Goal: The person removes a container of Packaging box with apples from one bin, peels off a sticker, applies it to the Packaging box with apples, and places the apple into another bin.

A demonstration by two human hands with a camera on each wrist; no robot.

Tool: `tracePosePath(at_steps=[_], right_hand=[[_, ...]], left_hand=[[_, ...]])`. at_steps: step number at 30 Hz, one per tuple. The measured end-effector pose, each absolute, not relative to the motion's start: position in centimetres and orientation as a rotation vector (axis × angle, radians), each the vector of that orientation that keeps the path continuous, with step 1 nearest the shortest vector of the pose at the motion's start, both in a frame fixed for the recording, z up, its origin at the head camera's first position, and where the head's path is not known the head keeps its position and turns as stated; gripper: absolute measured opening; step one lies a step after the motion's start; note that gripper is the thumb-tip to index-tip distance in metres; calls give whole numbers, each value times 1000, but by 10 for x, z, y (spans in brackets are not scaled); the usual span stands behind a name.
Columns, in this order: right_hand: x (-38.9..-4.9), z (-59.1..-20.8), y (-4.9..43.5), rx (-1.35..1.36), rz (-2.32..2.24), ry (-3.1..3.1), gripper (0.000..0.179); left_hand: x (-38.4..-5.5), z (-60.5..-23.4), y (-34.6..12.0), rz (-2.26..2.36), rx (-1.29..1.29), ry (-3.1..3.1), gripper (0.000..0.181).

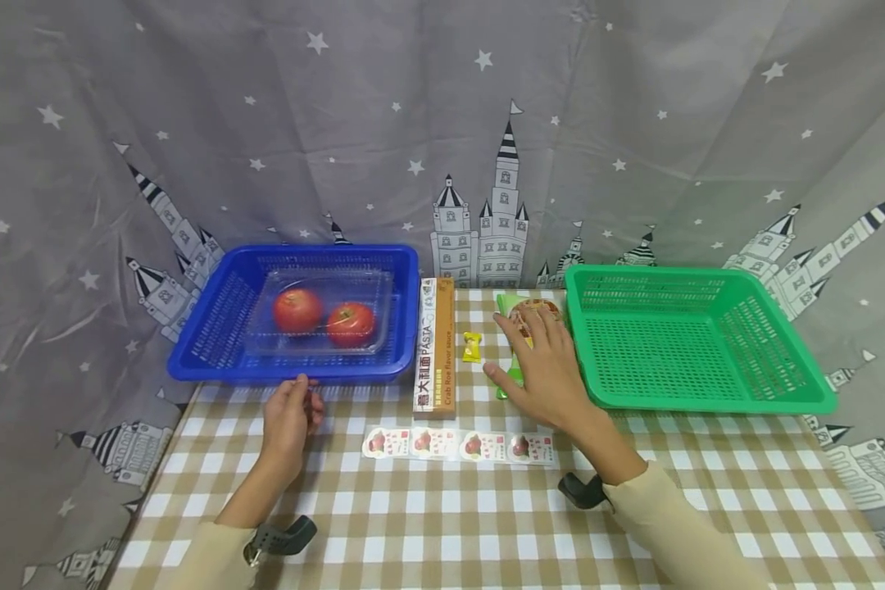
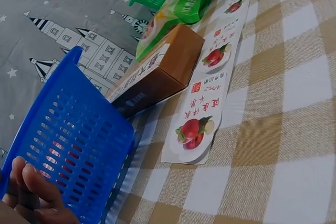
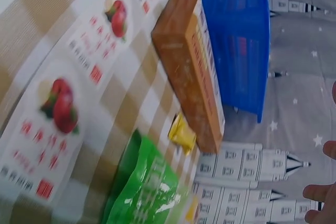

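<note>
My left hand [image 1: 289, 422] is at the front rim of the blue basket [image 1: 224, 373], fingers loosely curled; whether they touch the rim is unclear. Inside that basket lies a clear plastic box [image 1: 317, 344] with two red apples, one apple [image 1: 297, 310] left of the other apple [image 1: 350, 324]. Above a green snack bag [image 1: 512, 303] my right hand [image 1: 549, 373] is spread, holding nothing, and hides much of the bag. Left of this hand are a small yellow wrapped candy [image 1: 472, 347] and a pasta box [image 1: 435, 352].
A green basket [image 1: 664, 401] stands on the right. Across the front of the checked tablecloth [image 1: 413, 524] lies a strip of apple stickers [image 1: 457, 445]. Behind the table hangs a grey curtain [image 1: 339, 123] with castles and stars.
</note>
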State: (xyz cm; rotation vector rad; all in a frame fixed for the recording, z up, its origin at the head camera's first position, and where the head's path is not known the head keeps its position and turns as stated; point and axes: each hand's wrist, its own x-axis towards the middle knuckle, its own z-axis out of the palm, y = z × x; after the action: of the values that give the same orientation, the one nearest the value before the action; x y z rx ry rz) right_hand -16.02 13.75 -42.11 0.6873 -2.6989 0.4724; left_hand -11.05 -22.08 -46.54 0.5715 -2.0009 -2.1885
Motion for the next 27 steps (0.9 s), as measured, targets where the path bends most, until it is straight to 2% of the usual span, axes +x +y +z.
tracePosePath(at_steps=[12, 27], right_hand=[[-165, -422, 90, 837, 575, -2716, 69], [-184, -404, 24, 992, 860, -2706, 70]], left_hand=[[-113, -466, -220, -2114, 638, -2007, 31], [-114, -466, -220, -2103, 652, -2007, 31]])
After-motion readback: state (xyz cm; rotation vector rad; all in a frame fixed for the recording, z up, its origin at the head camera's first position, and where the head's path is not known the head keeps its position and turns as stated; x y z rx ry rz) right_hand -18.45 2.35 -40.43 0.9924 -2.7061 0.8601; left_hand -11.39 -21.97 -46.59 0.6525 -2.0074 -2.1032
